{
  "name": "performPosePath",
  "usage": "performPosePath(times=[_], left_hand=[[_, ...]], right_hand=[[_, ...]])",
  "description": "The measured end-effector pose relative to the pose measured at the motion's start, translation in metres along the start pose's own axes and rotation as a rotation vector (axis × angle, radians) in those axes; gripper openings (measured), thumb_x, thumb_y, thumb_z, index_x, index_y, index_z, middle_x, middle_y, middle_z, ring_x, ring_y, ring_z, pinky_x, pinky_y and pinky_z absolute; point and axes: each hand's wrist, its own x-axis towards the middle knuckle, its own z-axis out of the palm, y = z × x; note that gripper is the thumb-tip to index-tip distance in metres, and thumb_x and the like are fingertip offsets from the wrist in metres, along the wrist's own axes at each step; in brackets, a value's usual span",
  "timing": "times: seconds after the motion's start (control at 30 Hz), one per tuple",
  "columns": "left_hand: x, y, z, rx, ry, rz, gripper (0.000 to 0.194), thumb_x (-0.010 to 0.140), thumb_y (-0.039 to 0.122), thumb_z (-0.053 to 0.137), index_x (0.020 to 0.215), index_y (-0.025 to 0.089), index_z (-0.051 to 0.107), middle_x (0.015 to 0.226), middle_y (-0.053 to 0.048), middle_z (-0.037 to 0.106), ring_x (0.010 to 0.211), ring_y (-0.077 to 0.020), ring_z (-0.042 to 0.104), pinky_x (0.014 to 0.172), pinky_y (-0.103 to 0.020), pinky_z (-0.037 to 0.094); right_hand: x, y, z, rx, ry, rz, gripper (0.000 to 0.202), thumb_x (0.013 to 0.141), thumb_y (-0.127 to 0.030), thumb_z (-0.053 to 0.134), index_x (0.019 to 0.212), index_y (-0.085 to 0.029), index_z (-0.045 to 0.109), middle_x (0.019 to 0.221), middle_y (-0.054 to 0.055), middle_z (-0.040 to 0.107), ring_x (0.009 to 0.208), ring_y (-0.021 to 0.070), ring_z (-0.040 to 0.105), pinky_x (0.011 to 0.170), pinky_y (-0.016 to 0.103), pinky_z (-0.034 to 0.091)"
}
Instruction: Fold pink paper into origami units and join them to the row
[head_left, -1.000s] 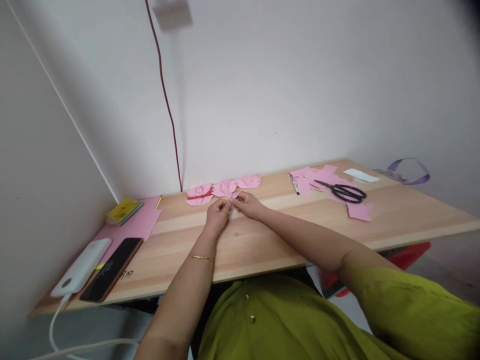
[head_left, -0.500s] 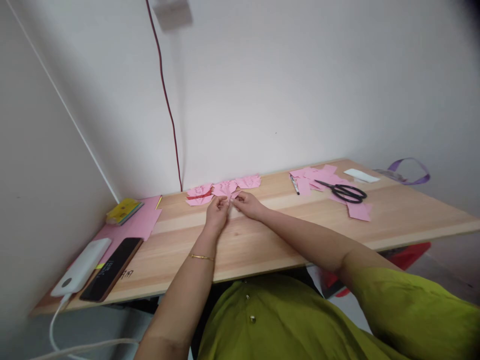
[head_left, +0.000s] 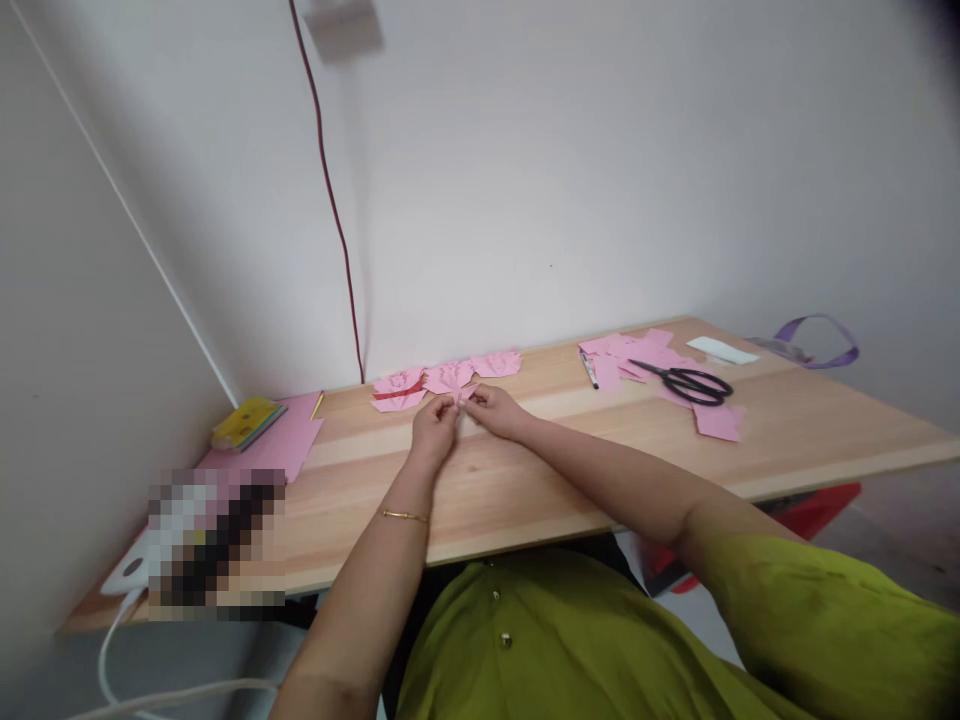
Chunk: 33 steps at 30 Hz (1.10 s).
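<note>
Close to the table's back edge, my left hand (head_left: 435, 426) is closed in a pinch, its fingertips on a small pink paper piece (head_left: 467, 391). My right hand (head_left: 496, 412) pinches the same piece from the other side, the two sets of fingertips almost meeting. Fingers cover much of the paper, so its full shape is hidden. Just behind my hands lie folded pink paper pieces with cut edges (head_left: 448, 376), another at the right (head_left: 496, 364) and one at the left (head_left: 397, 404). A dark red strip (head_left: 400, 391) lies across the left one.
On the right of the wooden table (head_left: 525, 490) are black-handled scissors (head_left: 697, 386), pink paper scraps (head_left: 718, 422), a marker (head_left: 589, 370) and a white strip (head_left: 721, 350). At left are pink sheets (head_left: 300, 440), a yellow packet (head_left: 247, 422) and a white device with a cable (head_left: 127, 572), partly pixelated.
My fingertips have shifted slightly on the pink paper piece, while both hands stay in nearly the same place. The other things on the table have not moved.
</note>
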Motion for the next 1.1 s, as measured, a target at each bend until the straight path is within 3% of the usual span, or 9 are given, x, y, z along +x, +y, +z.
performPosePath(times=[0.43,1.1], left_hand=[[0.0003,-0.0025,-0.0013,0.069,-0.005,0.069,0.011,0.074,0.026,0.057,0.070,0.017,0.061,0.062,0.002,0.052,0.059,-0.0120,0.045,0.059,-0.023,0.035],[-0.0009,0.0000,-0.0020,0.141,-0.015,0.097,0.012,0.077,0.024,0.055,0.071,0.016,0.062,0.065,0.001,0.055,0.063,-0.0125,0.048,0.061,-0.024,0.036]], right_hand=[[-0.0001,0.0012,-0.0003,-0.035,0.009,-0.024,0.025,0.079,-0.041,0.057,0.079,-0.016,0.060,0.063,-0.001,0.056,0.058,0.0117,0.050,0.056,0.023,0.040],[-0.0011,-0.0018,-0.0009,-0.086,0.005,-0.030,0.026,0.080,-0.039,0.056,0.082,-0.014,0.062,0.065,-0.001,0.056,0.059,0.0111,0.048,0.057,0.022,0.038]])
